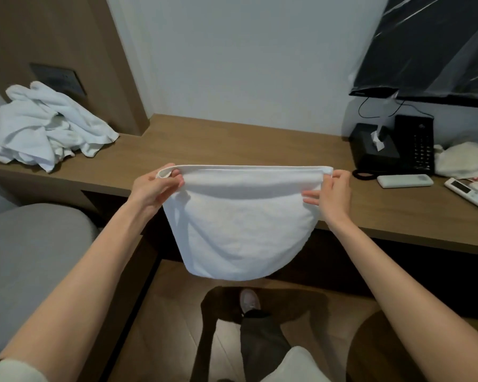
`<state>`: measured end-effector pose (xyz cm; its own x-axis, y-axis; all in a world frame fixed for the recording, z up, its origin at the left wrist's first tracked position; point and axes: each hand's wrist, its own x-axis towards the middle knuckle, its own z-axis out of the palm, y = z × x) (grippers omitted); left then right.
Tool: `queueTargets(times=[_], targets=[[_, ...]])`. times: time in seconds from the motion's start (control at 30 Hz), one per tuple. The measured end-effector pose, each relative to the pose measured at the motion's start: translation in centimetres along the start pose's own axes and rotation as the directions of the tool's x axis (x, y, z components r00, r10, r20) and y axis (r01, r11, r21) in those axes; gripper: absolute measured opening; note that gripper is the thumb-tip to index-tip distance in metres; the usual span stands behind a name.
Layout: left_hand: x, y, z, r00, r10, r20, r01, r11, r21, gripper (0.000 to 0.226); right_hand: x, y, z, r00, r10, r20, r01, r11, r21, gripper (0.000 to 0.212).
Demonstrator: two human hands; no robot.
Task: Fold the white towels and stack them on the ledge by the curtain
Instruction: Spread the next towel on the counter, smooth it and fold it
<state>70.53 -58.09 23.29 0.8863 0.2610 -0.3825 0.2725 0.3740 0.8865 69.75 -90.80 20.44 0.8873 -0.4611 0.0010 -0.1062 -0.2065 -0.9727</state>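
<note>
Just right of your right hand (pixel 333 193) lies a white remote (pixel 404 181), with a second remote (pixel 469 193) farther right. Beyond them stand a black telephone (pixel 414 146) and a black tissue box (pixel 374 147). A plastic-wrapped television (pixel 431 48) hangs above. Far left of your left hand (pixel 156 186), a dark switch panel (pixel 58 78) sits in wood panelling.

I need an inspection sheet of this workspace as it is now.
Surface: long brown wooden ledge, partly bare.
Job's things: white towel, doubled over, held in the air; crumpled pile of white towels at the ledge's left end.
Clutter: black tissue box, black telephone, two white remote controls, at right.
Grippers: left hand and right hand each pinch an upper corner.
Cables: thin black cable hangs below the black plastic-wrapped television.
Surroundings: grey cushioned seat, left.
</note>
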Motion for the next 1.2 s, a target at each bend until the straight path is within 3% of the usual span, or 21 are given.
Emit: queueTargets(times=[0.07, 0.2, 0.3, 0.47, 0.7, 0.87, 0.97, 1.03, 1.07, 1.13, 1.2], targets=[[2.8, -0.9, 0.5, 0.995, 0.098, -0.037, -0.09, 0.982, 0.167, 0.034, 2.0, 0.7, 1.6, 0.999, 0.031, -0.009, -0.031, 0.999, 0.026, 0.007], [9.9, -1.4, 2.7, 0.982, 0.181, -0.044, -0.166, 0.958, 0.234, 0.005, 7.7, 1.6, 4.8, 0.999, 0.045, 0.002, -0.045, 0.996, 0.078, 0.007], [15.0, -0.9, 5.2, 0.979, 0.204, -0.02, -0.19, 0.938, 0.289, 0.015, 12.6, 2.2, 6.8, 0.996, 0.091, 0.001, -0.091, 0.99, 0.109, 0.007], [23.4, -0.3, 9.0, 0.993, 0.103, -0.049, -0.079, 0.934, 0.348, 0.024, 20.9, 3.9, 10.3, 0.984, 0.177, -0.016, -0.177, 0.984, 0.001, 0.012], [33.4, -2.0, 12.0, 0.971, -0.055, -0.232, 0.127, 0.943, 0.308, 0.027, 29.8, 7.1, 14.8, 0.951, 0.306, -0.031, -0.308, 0.94, -0.144, 0.006], [37.8, -4.3, 12.8, 0.966, -0.065, -0.249, 0.15, 0.928, 0.341, 0.021, 32.9, 9.8, 17.0, 0.93, 0.366, -0.034, -0.363, 0.902, -0.235, 0.006], [38.2, -5.2, 13.1, 0.974, 0.055, -0.22, 0.053, 0.888, 0.456, 0.011, 33.7, 10.6, 17.7, 0.95, 0.309, -0.048, -0.311, 0.912, -0.266, 0.009], [37.4, -5.6, 13.0, 0.975, 0.21, -0.079, -0.11, 0.753, 0.649, 0.032, 33.6, 10.6, 18.1, 0.975, 0.222, -0.029, -0.218, 0.907, -0.36, 0.022], [37.2, -5.7, 12.8, 0.963, 0.265, 0.037, -0.2, 0.618, 0.76, 0.034, 33.6, 10.6, 18.2, 0.989, 0.147, 0.009, -0.128, 0.886, -0.446, 0.03], [37.3, -5.8, 12.4, 0.926, 0.27, 0.265, -0.346, 0.323, 0.881, 0.033, 33.5, 10.5, 18.4, 0.989, 0.015, 0.145, 0.083, 0.758, -0.647, 0.038], [37.8, -5.6, 12.2, 0.908, 0.234, 0.347, -0.39, 0.173, 0.904, 0.031, 33.8, 10.4, 18.6, 0.968, 0.002, 0.253, 0.196, 0.625, -0.756, 0.035]])
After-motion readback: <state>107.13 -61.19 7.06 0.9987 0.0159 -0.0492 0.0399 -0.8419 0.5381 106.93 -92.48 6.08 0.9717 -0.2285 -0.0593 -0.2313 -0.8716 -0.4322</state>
